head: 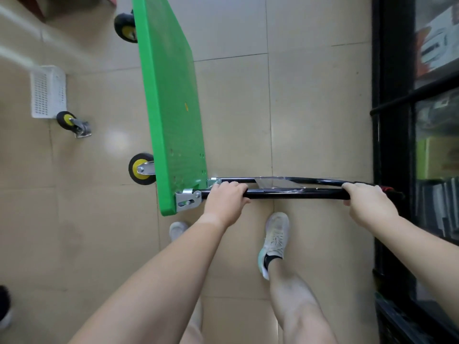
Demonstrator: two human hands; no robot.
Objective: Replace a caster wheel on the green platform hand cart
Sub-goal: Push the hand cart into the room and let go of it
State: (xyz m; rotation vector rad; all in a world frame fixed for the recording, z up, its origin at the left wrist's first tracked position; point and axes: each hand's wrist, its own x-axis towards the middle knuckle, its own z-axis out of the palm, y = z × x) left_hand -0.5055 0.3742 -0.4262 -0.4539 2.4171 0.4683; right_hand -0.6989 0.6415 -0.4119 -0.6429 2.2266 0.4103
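Note:
The green platform cart point(171, 100) stands on its side on the tiled floor, deck facing right. Two yellow-hubbed black wheels stick out on its left: a near wheel point(141, 168) and a far wheel point(126, 27). Its black handle point(295, 193) lies level, pointing right from silver hinge brackets point(188, 200). My left hand point(227, 199) grips the handle close to the hinge. My right hand point(367, 203) grips its far end. A loose caster wheel point(73, 123) with a metal mounting plate lies on the floor to the left.
A white perforated basket point(48, 91) stands beside the loose caster. A dark glass-fronted cabinet point(417, 170) runs along the right, close to the handle's end. My feet in pale sneakers point(275, 242) are just below the handle. A dark shoe point(5, 306) shows at the left edge.

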